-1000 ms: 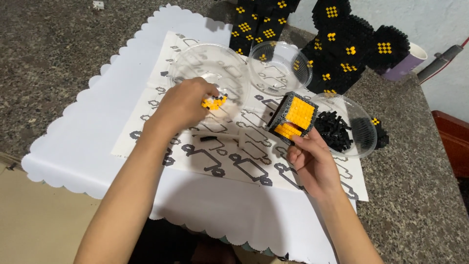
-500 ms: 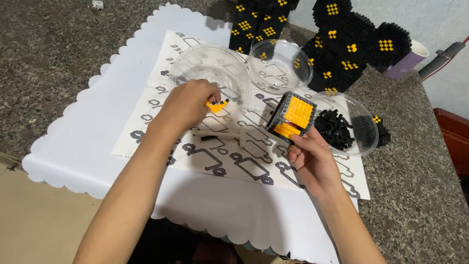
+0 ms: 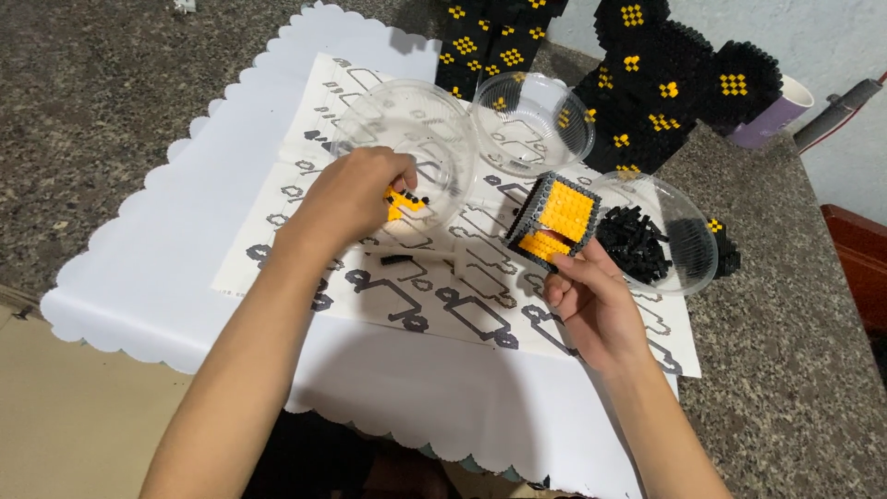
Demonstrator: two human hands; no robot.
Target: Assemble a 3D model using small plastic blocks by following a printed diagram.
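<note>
My right hand (image 3: 596, 300) holds up a black and yellow brick cube (image 3: 552, 220), partly built, above the printed sheet (image 3: 434, 277). My left hand (image 3: 356, 194) reaches into a clear plastic bowl (image 3: 407, 148) and pinches small yellow bricks (image 3: 403, 200) at its near edge. A loose black brick (image 3: 397, 260) lies on the sheet just below that hand. To the right of the cube, a second clear bowl (image 3: 679, 268) holds a heap of black bricks (image 3: 633, 245).
A third clear bowl (image 3: 531, 120) stands behind the cube. Large black and yellow brick models (image 3: 665, 83) fill the back of the stone counter (image 3: 111, 92). A purple cup (image 3: 771, 120) stands at the far right. A scalloped white mat (image 3: 185, 277) lies under the sheet.
My left hand has pushed further into the clear bowl with the yellow bricks. The right hand and cube have barely shifted.
</note>
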